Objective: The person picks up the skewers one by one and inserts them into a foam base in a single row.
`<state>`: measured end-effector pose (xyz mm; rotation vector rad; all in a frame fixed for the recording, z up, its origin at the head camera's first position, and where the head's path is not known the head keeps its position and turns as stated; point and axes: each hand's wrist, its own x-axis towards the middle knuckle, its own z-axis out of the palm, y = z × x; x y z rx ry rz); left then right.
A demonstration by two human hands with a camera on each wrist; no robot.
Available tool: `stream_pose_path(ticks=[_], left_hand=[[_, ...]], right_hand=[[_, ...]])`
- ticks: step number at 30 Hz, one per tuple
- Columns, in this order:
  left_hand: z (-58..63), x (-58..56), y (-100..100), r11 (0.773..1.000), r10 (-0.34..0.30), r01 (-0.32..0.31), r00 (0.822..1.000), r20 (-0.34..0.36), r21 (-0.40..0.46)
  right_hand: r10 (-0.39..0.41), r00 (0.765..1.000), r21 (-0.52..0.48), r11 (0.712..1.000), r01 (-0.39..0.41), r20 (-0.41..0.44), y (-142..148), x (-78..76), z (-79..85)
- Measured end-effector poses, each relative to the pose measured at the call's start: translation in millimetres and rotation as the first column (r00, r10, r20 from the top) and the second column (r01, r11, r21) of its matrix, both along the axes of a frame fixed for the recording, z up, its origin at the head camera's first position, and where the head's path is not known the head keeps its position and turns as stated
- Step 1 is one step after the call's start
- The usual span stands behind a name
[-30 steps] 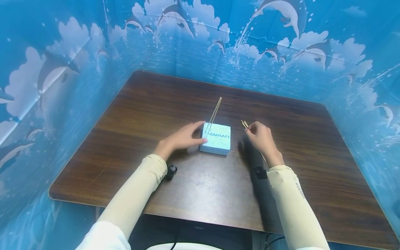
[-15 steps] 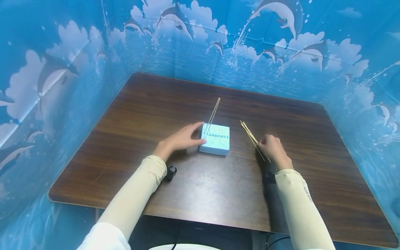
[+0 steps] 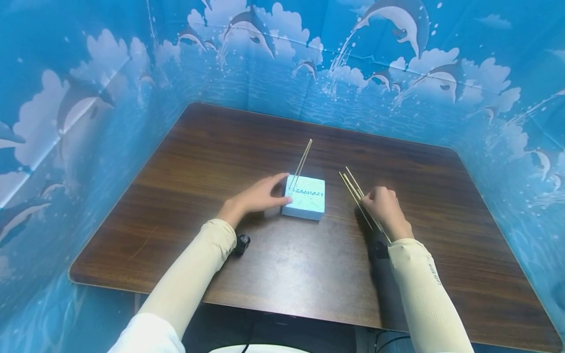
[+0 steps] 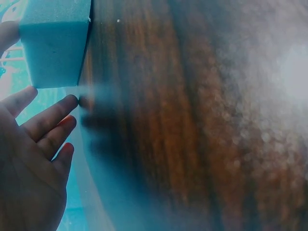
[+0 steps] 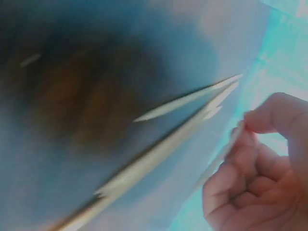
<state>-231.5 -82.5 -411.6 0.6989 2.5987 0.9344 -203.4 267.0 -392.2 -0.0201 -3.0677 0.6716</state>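
A pale blue foam block (image 3: pixel 311 202) sits mid-table, with two thin bamboo skewers (image 3: pixel 303 159) standing tilted from its left part. My left hand (image 3: pixel 252 197) holds the block at its left side, thumb and index finger on opposite faces, as the left wrist view shows of the block (image 4: pixel 54 55). The other left fingers stay off it. To the right, my right hand (image 3: pixel 388 211) pinches one skewer (image 5: pixel 230 145) between thumb and index finger. Several loose skewers (image 5: pixel 154 156) lie on the table beside that hand.
The brown wooden table (image 3: pixel 212 147) has blue dolphin-print curtains (image 3: pixel 273 73) along its back and sides. A row of dark marks runs across the top of the block. Black wrist devices (image 3: pixel 241 243) show below both hands.
My right hand has moved right and toward me from near the block. The skewers it held in a bunch now lie spread on the table, with one pinched. My left hand has stayed in place.
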Motion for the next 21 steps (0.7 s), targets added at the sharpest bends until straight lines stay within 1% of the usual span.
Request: stream_pose_path(ticks=[2, 4, 8, 11, 13, 15, 18, 19, 21], left_hand=[[0.0, -0.2, 0, 1.000, 0.002, -0.002, 1.000, 0.005, -0.006], [0.1, -0.2, 1, 1.000, 0.003, -0.003, 1.000, 0.008, -0.007], [0.5, -0.6, 1, 1.000, 0.007, -0.007, 1.000, 0.004, -0.008], [-0.3, -1.4, 1, 1.000, 0.005, -0.005, 1.000, -0.003, -0.005], [-0.5, -1.7, 1, 1.000, 0.004, -0.004, 1.000, -0.003, -0.005], [-0.6, -1.8, 1, 1.000, 0.007, -0.007, 1.000, 0.000, -0.006], [-0.1, -1.4, 0, 1.000, 0.011, -0.011, 1.000, 0.004, -0.009], [0.0, -1.2, 0, 1.000, 0.013, -0.012, 1.000, 0.006, -0.010], [0.2, -0.9, 1, 1.000, 0.014, -0.014, 1.000, 0.007, -0.011]], right_hand=[[-0.006, 0.997, -0.039, 0.999, 0.003, -0.083, -9, -0.1, 8.7], [-0.016, 0.986, -0.085, 0.996, 0.002, -0.167, -20, -0.6, 19.8], [-0.039, 0.953, -0.173, 0.985, -0.013, -0.299, -42, -2.3, 43.2], [-0.050, 0.929, -0.219, 0.975, -0.034, -0.367, -60, -2.7, 57.9], [-0.044, 0.908, -0.244, 0.967, -0.065, -0.416, -73, -2.3, 65.2], [-0.018, 0.883, -0.256, 0.960, -0.116, -0.469, -85, -3.1, 69.4], [0.042, 0.848, -0.261, 0.942, -0.210, -0.529, -100, -5.3, 70.4], [0.063, 0.838, -0.257, 0.937, -0.237, -0.542, -104, -6.4, 69.5], [0.103, 0.828, -0.252, 0.925, -0.283, -0.551, -111, -7.5, 66.5]])
